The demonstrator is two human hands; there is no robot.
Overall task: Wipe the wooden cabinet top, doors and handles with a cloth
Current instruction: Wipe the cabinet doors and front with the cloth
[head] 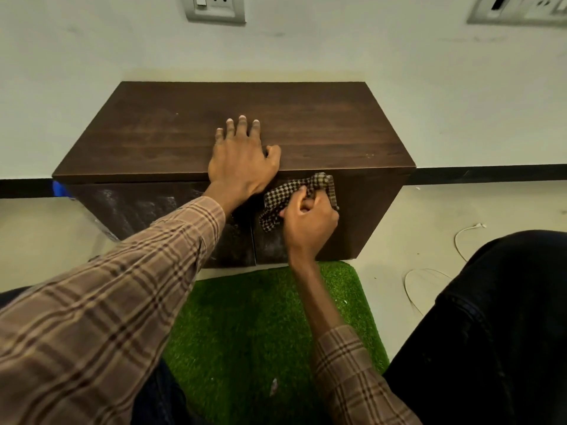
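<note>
A low dark wooden cabinet (159, 133) stands against the wall, with two front doors below its top. My left hand (241, 157) lies flat on the top near the front edge, fingers spread, holding nothing. My right hand (308, 223) grips a brown and cream checked cloth (287, 196) and presses it against the upper part of the right door (365, 216). The left door (138, 207) shows pale dusty streaks. No handles are visible; the hand and cloth cover the doors' meeting edge near the top.
A green artificial-grass mat (245, 326) lies on the floor in front of the cabinet. A white cable (460, 237) trails on the floor at the right. My dark-trousered knee (497, 326) fills the lower right. Wall sockets (214, 7) sit above the cabinet.
</note>
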